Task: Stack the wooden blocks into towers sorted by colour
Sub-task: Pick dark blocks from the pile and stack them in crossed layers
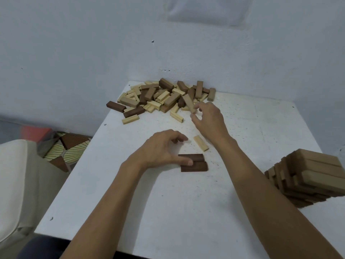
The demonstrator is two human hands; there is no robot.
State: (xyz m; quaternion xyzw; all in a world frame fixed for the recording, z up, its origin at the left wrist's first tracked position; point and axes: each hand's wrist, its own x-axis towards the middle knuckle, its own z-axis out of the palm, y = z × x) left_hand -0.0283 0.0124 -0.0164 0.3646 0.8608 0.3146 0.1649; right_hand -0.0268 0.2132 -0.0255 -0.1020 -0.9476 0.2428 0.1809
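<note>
A white, speckled bench (130, 193) is set into the corner of a pale wall (74, 53).

1. A loose pile of blocks (162, 98) in light, mid-brown and dark wood is heaped at the far edge of the bench, against the wall. Several blocks lie scattered at its left and near edges.
2. The right hand (209, 118) is extended to the near right side of the pile. A tilted mid-brown block (189, 102) is pinched at its lower end between the thumb and fingertips, while its upper part is bedded among the other blocks.
3. A pair of dark blocks (194, 163) lies flat and side by side, touching, near the middle of the bench.
4. The left hand (164, 148) is held over the left end of the pair, with the thumb tip resting on it and the fingers curled. A dark fragment (175, 141) is seen beneath the fingers. Whether it is gripped cannot be told.
5. A single light block (200, 143) lies flat between the two hands, just beyond the dark pair and apart from it.
6. A finished tower (308, 176) of mid-brown blocks stands at the right edge of the bench, well apart from the hands and partly cut off by the frame.
7. To the left of the bench, cream upholstery (15, 184) and a leaf-patterned surface (71, 148) are seen below bench level.
</note>
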